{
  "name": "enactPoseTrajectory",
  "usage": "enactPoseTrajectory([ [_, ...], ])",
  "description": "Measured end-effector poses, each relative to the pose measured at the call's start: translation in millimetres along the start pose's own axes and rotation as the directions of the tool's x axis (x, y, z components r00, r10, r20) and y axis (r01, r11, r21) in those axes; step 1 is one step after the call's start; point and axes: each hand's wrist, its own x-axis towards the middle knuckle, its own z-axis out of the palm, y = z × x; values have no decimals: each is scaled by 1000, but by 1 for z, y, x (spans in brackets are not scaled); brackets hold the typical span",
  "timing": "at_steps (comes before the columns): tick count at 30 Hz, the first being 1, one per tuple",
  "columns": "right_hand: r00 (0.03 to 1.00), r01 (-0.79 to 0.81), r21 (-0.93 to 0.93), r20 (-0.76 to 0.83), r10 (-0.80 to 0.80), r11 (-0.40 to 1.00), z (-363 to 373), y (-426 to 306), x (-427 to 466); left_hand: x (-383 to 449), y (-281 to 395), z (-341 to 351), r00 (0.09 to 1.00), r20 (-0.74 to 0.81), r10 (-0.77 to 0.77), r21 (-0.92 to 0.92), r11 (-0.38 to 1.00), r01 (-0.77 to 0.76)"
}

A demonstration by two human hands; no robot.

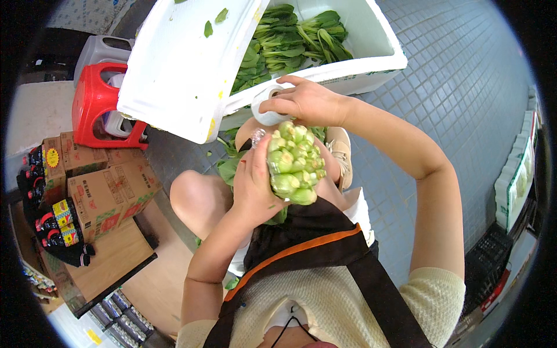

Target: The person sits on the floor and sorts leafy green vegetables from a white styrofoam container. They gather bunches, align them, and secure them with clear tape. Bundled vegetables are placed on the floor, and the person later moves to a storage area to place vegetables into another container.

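Note:
My left hand (254, 185) is wrapped around a bundle of bok choy (298, 163), its pale cut stem ends turned up towards me. Clear film shines on the bundle's side and is bunched near my left fingertips. Just beyond it, my right hand (309, 102) grips a roll of clear film or tape (261, 108), with fingers at its core. Behind that roll stands a white foam box (374, 67) with several leafy green bunches (283, 39) inside. Its foam lid (178, 78) rests tilted at the box's left side, with a few loose leaf scraps on it.
A red plastic stool (89, 104) stands left of the lid, near cardboard cartons (111, 191) and dark drink bottles (61, 222). Grey tiled floor (435, 82) extends to the right. A black crate (489, 256) and another white foam box (515, 174) line the right edge.

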Motion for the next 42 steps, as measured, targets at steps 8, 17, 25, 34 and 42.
enactPoseTrajectory([
  [8,997,-60,145,57,52,988,-47,1,39,6,5,-6,997,48,67,169,983,-74],
  [17,927,-335,585,62,371,738,-82,-58,73,17,6,-6,999,-10,43,131,991,-41],
  [25,949,-284,391,-19,316,876,-109,-129,26,23,-16,-3,992,-73,98,-100,989,-105],
  [34,883,-339,307,-221,413,889,-68,-172,-52,24,-19,-26,981,-34,-191,-570,810,138],
  [42,812,-408,93,-417,408,908,-50,-136,-40,3,-35,-64,958,126,-259,-908,359,216],
])
